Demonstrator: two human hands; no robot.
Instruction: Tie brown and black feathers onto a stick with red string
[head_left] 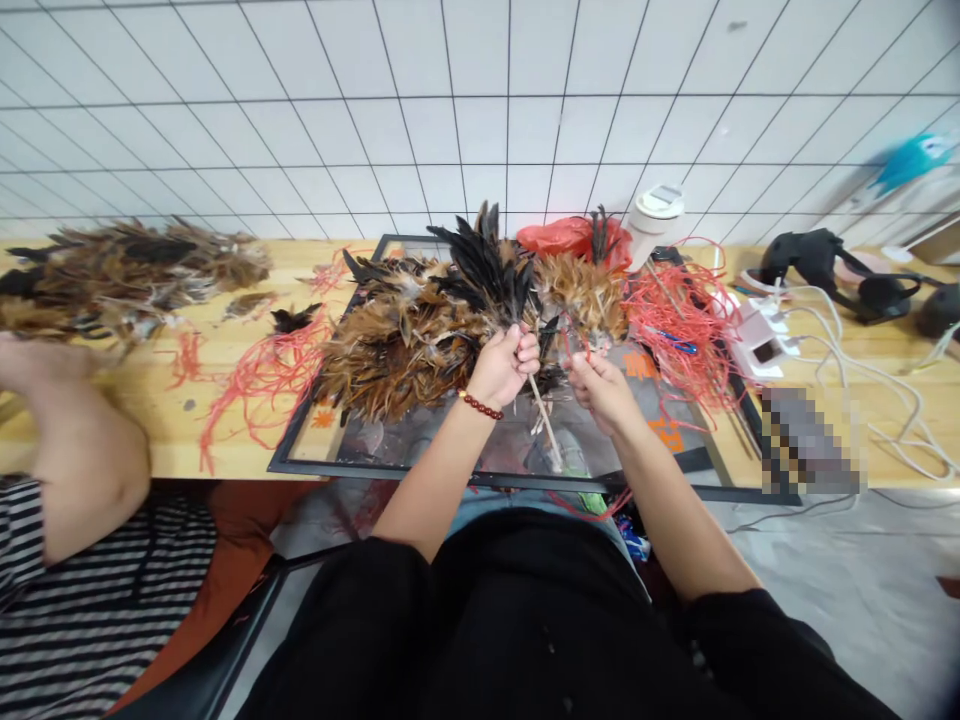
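Observation:
My left hand [506,365], with a bead bracelet on the wrist, is closed round a bunch of black feathers [487,262] bound to a thin wooden stick [545,425] that points down toward me. My right hand [600,385] is closed in a pinch just right of the stick, on something thin that I cannot make out, close to the red string [679,325]. Both hands hover over a dark-framed glass panel [360,470] that carries piles of brown feathers [397,350].
Another person in a striped shirt [67,590] sits at my left, their arm [82,450] on the wooden table [150,420]. More feathers [127,270] lie at far left. A white cup [654,222], red bag [562,238], white cables [892,400] and black headset [817,262] are at right.

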